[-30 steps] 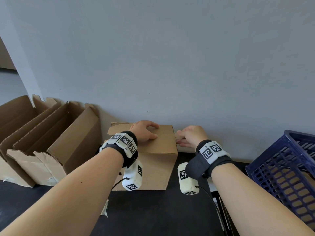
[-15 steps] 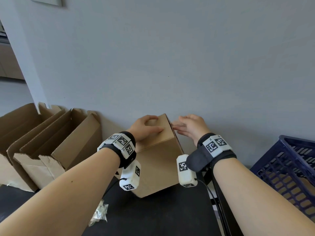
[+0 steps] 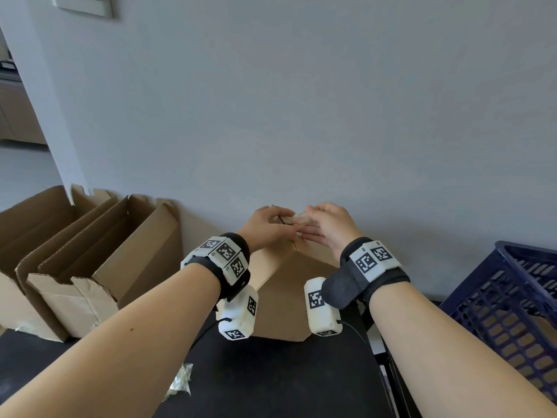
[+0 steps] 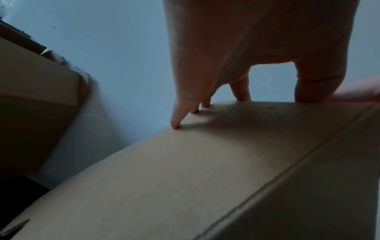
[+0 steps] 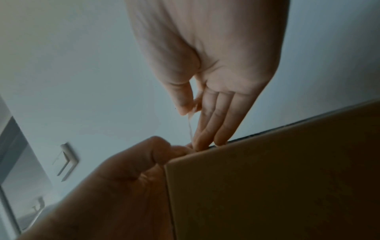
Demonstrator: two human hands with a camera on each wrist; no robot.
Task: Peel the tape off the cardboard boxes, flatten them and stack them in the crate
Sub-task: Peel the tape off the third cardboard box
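- An indoor room that looks like a plain home or office corner; which of the two cannot be told.
- A bare grey painted wall (image 3: 331, 116) fills most of the head view.
- A white wall switch plate (image 5: 68, 160) sits on it.
- At the left edge a doorway (image 3: 18, 131) opens onto another room with pale cabinet fronts.
- A black table top (image 3: 271, 381) carries opened cardboard boxes (image 3: 90, 251), with a dark blue plastic crate (image 3: 512, 297) at the right.
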